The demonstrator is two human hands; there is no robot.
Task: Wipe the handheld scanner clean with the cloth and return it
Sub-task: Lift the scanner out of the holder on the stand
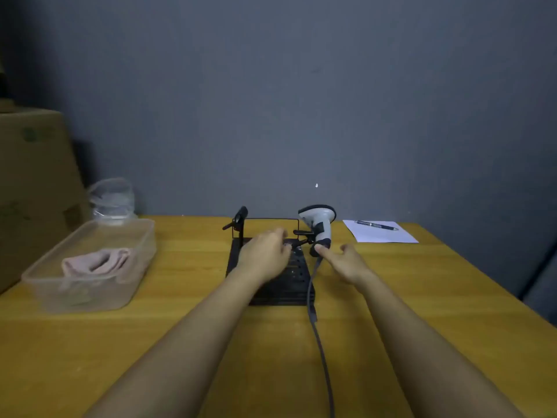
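Observation:
A grey and black handheld scanner stands upright in a black stand at the middle of the wooden table, its grey cable trailing toward me. My left hand rests over the stand's base, fingers loosely spread, holding nothing. My right hand is open just right of the scanner's handle, thumb close to the handle's base, not gripping it. A pink cloth lies folded inside a clear plastic tub at the left.
A white sheet of paper with a pen lies at the back right. A clear plastic jar and cardboard boxes stand at the back left. A grey wall runs behind the table.

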